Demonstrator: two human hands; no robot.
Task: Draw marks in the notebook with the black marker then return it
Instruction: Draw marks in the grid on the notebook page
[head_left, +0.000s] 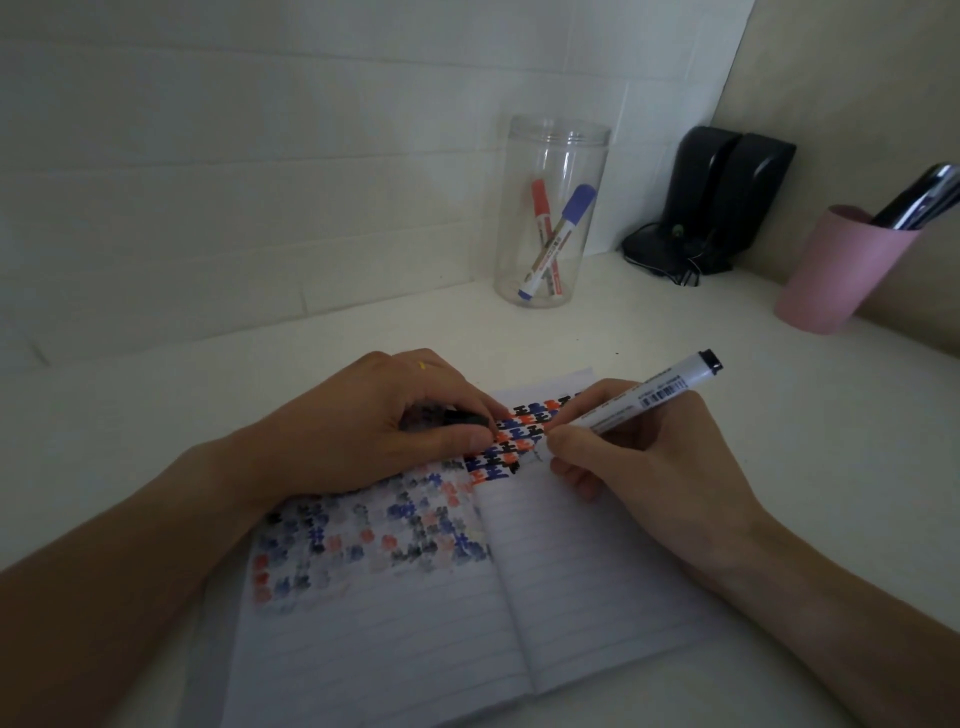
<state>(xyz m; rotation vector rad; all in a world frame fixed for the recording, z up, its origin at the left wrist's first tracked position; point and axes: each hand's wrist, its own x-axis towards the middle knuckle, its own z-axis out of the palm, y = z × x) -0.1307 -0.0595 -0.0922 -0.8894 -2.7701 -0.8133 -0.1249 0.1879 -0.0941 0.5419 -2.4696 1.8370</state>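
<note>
Drawing underway | right hand (639, 457) grips black marker (644, 397), tip on notebook (571, 571) right page | left hand (374, 431) pinches black cap (467, 418) | return to jar (550, 208) at 12 o'clock still pending

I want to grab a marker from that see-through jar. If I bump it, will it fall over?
Probably, yes. The clear jar is tall and narrow, so it likely tips easily. It looks like thin plastic and holds only the red marker and the blue marker, so it is likely light. On the smooth white desk it may slide first.
</note>
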